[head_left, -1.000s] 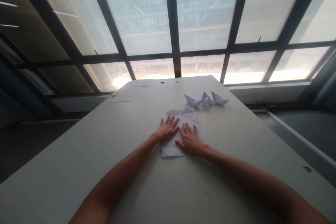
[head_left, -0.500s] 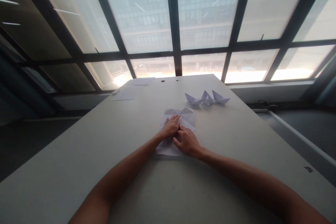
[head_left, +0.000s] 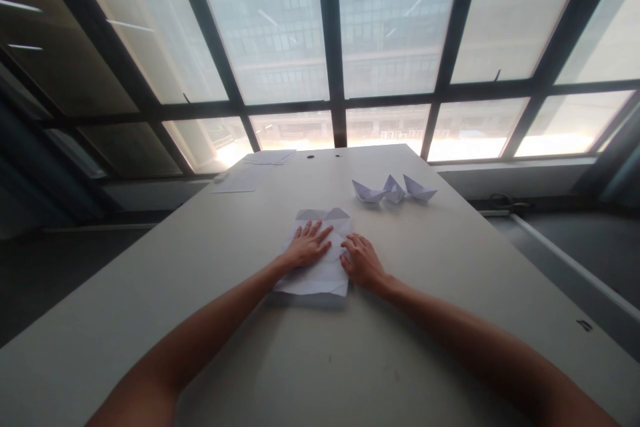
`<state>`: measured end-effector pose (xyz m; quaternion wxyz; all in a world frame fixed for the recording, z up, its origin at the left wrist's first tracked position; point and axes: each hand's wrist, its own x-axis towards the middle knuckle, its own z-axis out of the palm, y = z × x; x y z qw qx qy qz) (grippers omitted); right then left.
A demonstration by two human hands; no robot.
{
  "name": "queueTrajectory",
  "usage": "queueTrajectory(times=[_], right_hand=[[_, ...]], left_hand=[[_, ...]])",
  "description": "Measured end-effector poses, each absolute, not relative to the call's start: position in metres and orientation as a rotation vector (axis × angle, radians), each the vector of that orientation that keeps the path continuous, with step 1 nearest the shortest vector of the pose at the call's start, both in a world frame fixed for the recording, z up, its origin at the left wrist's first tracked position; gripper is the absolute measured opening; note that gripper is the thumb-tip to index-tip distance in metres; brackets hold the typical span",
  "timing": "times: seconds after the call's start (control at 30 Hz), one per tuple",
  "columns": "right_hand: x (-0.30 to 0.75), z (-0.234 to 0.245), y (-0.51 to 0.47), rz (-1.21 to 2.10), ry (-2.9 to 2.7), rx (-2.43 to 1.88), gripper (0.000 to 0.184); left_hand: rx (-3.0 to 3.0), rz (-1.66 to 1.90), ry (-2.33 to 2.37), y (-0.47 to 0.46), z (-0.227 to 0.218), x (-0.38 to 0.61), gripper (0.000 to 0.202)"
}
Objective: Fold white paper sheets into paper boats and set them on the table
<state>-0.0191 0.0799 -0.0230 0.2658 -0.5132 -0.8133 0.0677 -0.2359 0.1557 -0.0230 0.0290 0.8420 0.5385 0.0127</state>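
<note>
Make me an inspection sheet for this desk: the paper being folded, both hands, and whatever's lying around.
Surface: pale table, smooth, two small holes near its far edge.
Work items: creased white paper lying flat, top corners folded in.
Clutter: three paper boats at far right; loose sheets at far left.
Hands: left hand flat on the paper, fingers spread; right hand at its right edge, fingers bent, grip unclear.
Cables: possibly a dark cable on the sill at right; too small to be sure.
Surroundings: large dark-framed windows, a building outside.
</note>
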Motion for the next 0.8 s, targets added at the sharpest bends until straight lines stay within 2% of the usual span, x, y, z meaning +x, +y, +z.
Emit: queueTrajectory(times=[0.3,0.5,0.67,0.73,0.8], right_hand=[[-0.022,-0.022,0.078,0.183,-2.267,-1.362,0.024],[-0.023,-0.017,0.077,0.196,-2.257,-1.354,0.02],[-0.024,-0.016,0.077,0.221,-2.244,-1.364,0.02],[-0.024,-0.017,0.078,0.227,-2.233,-1.368,0.021],[-0.024,-0.017,0.079,0.231,-2.221,-1.371,0.022]], left_hand=[[2.544,-0.065,1.76,0.161,-0.011,-0.34,0.063],[2.437,-0.168,1.804,0.174,0.019,-0.36,0.059],[2.358,0.104,1.923,0.209,0.052,-0.323,0.063],[2.376,0.443,1.799,0.223,0.058,-0.293,0.056],[2.396,0.583,1.721,0.233,0.058,-0.256,0.047]])
